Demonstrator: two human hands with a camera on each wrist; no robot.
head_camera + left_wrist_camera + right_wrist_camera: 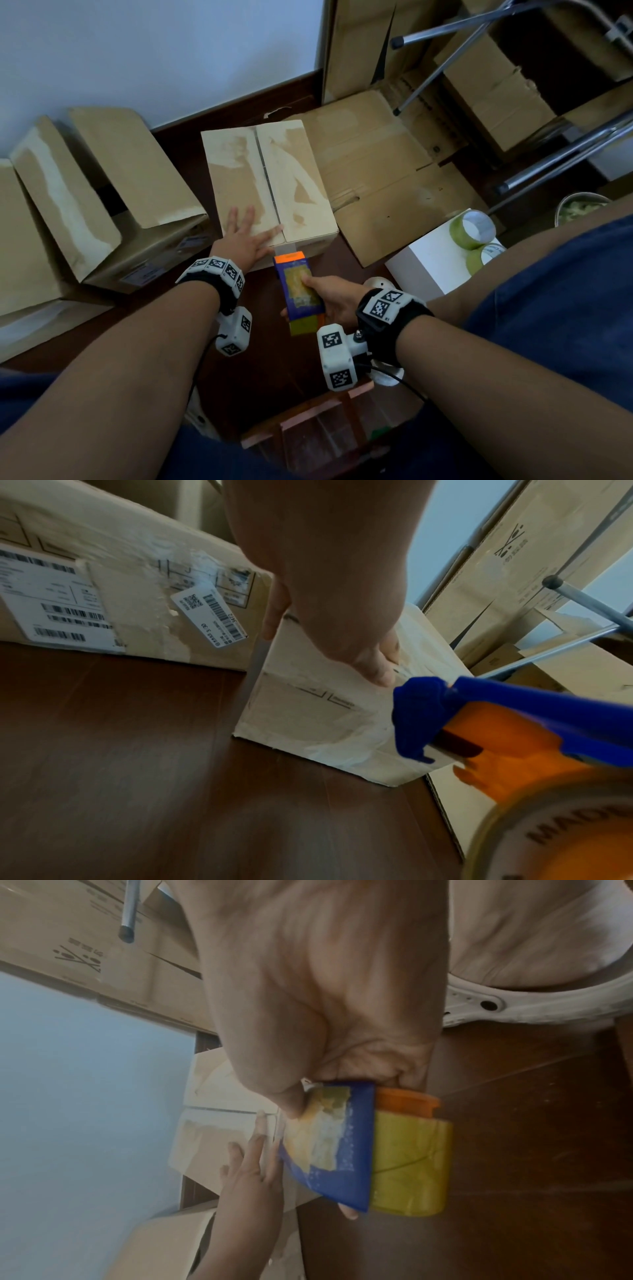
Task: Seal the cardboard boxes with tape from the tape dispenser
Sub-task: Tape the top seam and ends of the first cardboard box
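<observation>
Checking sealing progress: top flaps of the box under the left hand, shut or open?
Shut. Both flaps of the box lie flat, meeting at the centre seam; the left hand rests flat on one.

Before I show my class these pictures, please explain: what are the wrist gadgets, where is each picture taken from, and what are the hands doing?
No robot: a person wears cameras on the head and both wrists. The wide picture looks down from the head; the others look along each hand. The left hand lies flat on a closed cardboard box on the dark floor. The right hand grips a blue-and-orange tape dispenser at the box's near edge. Spare tape rolls sit to the right.
</observation>
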